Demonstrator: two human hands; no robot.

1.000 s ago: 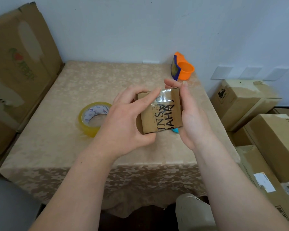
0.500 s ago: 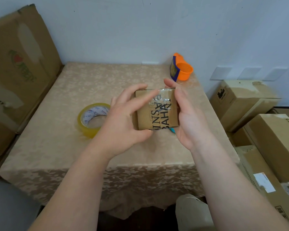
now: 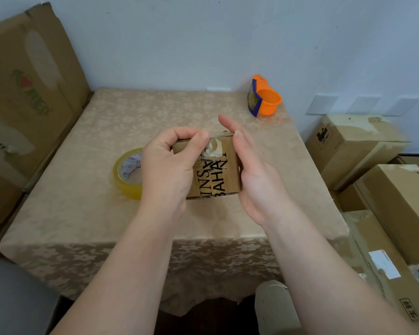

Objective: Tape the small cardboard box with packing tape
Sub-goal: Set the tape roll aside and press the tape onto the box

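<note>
— Where is the box, and which way does it lie?

— From my head camera, the small cardboard box is between my two hands above the middle of the table, its printed face turned up toward me. Its long axis runs roughly away from me, near edge low, far edge slightly raised.

— How are you holding it?

— My left hand is curled around its left side, thumb and fingertips pinched together on the clear tape at the far end of the face. My right hand is open and flat, fingers straight, its palm against the box's right side.

— Any writing?

— Black capitals run sideways along the long axis; I read "INSA" and "BAHA", partly under the wrinkled tape. The yellowish tape roll lies just left of my left hand, small blue and red print on its core, too small to read. An orange dispenser stands at the far right corner.
</note>
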